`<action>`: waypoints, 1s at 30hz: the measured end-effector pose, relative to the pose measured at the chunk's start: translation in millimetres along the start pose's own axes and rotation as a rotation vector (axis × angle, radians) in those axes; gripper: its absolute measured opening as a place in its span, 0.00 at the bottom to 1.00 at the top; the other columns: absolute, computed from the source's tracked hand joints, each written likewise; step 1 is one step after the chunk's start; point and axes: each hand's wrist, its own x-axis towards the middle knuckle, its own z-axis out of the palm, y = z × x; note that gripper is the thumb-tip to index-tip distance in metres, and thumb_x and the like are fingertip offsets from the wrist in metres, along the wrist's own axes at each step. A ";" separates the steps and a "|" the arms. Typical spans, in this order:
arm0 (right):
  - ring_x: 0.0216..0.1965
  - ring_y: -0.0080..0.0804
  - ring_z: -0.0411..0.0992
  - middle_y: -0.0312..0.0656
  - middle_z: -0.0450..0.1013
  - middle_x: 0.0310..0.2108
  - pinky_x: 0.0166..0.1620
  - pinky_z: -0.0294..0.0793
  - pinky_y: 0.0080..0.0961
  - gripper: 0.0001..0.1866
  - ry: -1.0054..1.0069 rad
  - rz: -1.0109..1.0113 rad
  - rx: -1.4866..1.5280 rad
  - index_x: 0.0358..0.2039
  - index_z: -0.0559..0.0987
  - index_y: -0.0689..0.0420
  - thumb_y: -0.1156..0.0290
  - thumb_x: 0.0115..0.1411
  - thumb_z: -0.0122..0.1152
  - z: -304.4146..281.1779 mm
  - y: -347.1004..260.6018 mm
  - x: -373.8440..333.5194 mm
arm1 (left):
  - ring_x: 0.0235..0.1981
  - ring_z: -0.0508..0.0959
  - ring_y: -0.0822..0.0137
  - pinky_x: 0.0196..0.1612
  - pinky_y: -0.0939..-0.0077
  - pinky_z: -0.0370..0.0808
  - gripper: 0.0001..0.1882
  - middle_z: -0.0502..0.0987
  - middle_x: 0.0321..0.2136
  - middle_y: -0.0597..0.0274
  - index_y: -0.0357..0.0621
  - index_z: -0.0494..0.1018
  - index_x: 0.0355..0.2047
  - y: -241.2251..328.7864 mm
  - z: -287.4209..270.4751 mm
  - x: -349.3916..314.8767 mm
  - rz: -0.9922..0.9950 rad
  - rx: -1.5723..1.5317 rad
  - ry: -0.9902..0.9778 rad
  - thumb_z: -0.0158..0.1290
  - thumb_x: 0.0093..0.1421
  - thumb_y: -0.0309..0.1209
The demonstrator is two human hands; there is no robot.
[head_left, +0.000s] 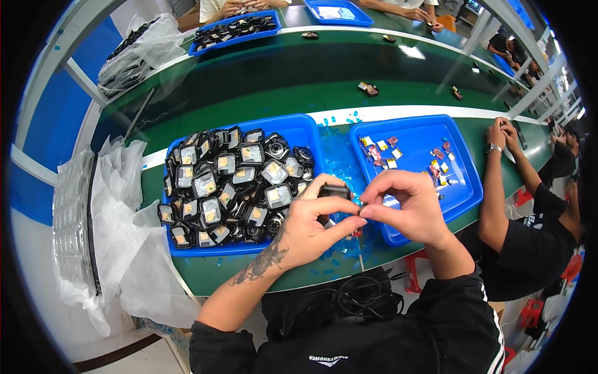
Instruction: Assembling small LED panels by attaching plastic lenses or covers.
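My left hand [314, 221] is closed around a small black squarish case [334, 192], which its fingers partly cover. It looks like one of the watch cases [212, 210] heaped in the blue tray [212, 252] on the left. Close against it, my right hand [408, 206] pinches thumb and forefinger together at the case's right side. A speck of blue [357, 200] shows by those fingertips; whatever they grip is too small to make out. Both hands are above the gap between the two trays.
A second blue tray [464, 181] on the right holds small yellow, white and reddish parts [439, 171]. Blue film scraps [336, 153] litter the green table. Beyond a white rail runs a green belt [261, 93] bearing a few parts. A co-worker's arms [498, 187] rest at right.
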 end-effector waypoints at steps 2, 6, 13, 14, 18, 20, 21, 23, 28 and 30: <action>0.30 0.19 0.74 0.38 0.78 0.29 0.34 0.74 0.17 0.06 0.034 0.106 0.141 0.33 0.81 0.63 0.78 0.54 0.68 5.2 4.5 0.5 | 0.38 0.74 0.67 0.35 0.75 0.73 0.08 0.77 0.31 0.58 0.41 0.81 0.33 -1.8 0.3 -2.0 0.033 -0.028 0.042 0.64 0.52 0.28; 0.31 0.18 0.73 0.38 0.77 0.30 0.36 0.74 0.16 0.05 -0.029 0.225 0.218 0.34 0.80 0.65 0.77 0.59 0.63 0.7 2.8 -0.8 | 0.40 0.75 0.66 0.36 0.75 0.74 0.06 0.77 0.29 0.57 0.40 0.81 0.32 -3.9 -0.5 -3.4 0.012 -0.036 0.045 0.63 0.53 0.26; 0.28 0.13 0.66 0.30 0.70 0.26 0.32 0.67 0.14 0.07 -0.235 0.336 0.168 0.34 0.75 0.62 0.71 0.66 0.55 -6.2 6.1 5.2 | 0.35 0.78 0.69 0.33 0.78 0.76 0.07 0.76 0.34 0.57 0.40 0.82 0.32 -1.8 0.8 -5.3 -0.018 0.028 0.095 0.64 0.52 0.26; 0.28 0.13 0.66 0.30 0.70 0.26 0.32 0.67 0.14 0.07 -0.235 0.337 0.169 0.34 0.75 0.62 0.71 0.66 0.55 -6.8 7.5 6.8 | 0.34 0.78 0.69 0.33 0.78 0.76 0.06 0.75 0.35 0.57 0.40 0.82 0.32 -1.1 0.8 -5.1 -0.034 0.051 0.106 0.64 0.52 0.26; 0.27 0.15 0.66 0.30 0.70 0.26 0.31 0.66 0.16 0.08 -0.256 0.434 0.351 0.33 0.75 0.62 0.70 0.66 0.55 -2.4 14.8 11.9 | 0.34 0.78 0.69 0.33 0.78 0.76 0.07 0.75 0.36 0.57 0.41 0.82 0.32 -10.3 1.1 -5.7 0.056 0.073 0.120 0.65 0.51 0.26; 0.26 0.16 0.66 0.31 0.70 0.26 0.30 0.67 0.18 0.08 -0.215 0.454 0.406 0.33 0.75 0.61 0.70 0.65 0.55 3.7 17.6 15.8 | 0.34 0.78 0.70 0.35 0.78 0.75 0.07 0.74 0.37 0.57 0.42 0.82 0.32 -12.8 1.7 -5.5 0.146 0.144 0.154 0.65 0.51 0.26; 0.27 0.19 0.68 0.33 0.70 0.26 0.30 0.68 0.19 0.07 -0.091 0.297 0.064 0.33 0.74 0.61 0.71 0.64 0.56 8.8 18.6 18.3 | 0.34 0.78 0.70 0.35 0.78 0.75 0.07 0.74 0.37 0.57 0.42 0.82 0.32 -10.5 3.2 -6.2 0.146 0.144 0.151 0.65 0.51 0.26; 0.28 0.30 0.73 0.41 0.72 0.27 0.32 0.72 0.27 0.06 0.039 0.045 -0.432 0.37 0.74 0.61 0.74 0.62 0.57 12.5 31.7 17.5 | 0.35 0.78 0.70 0.35 0.79 0.74 0.07 0.74 0.36 0.57 0.40 0.82 0.32 -4.2 7.3 -7.0 -0.029 0.055 0.209 0.64 0.52 0.25; 0.32 0.43 0.75 0.45 0.74 0.31 0.33 0.73 0.33 0.05 0.012 -0.023 -0.656 0.34 0.77 0.60 0.75 0.58 0.60 11.3 40.0 15.1 | 0.31 0.74 0.75 0.34 0.83 0.71 0.07 0.79 0.30 0.60 0.34 0.81 0.35 -21.7 5.1 -2.6 -0.016 -0.107 0.280 0.60 0.57 0.25; 0.32 0.38 0.75 0.45 0.75 0.34 0.33 0.74 0.30 0.05 0.188 -0.017 -0.502 0.34 0.79 0.61 0.75 0.57 0.60 8.5 33.6 15.0 | 0.30 0.72 0.77 0.36 0.83 0.71 0.07 0.79 0.28 0.61 0.32 0.80 0.35 -13.4 6.7 -3.9 -0.290 -0.468 0.299 0.59 0.59 0.25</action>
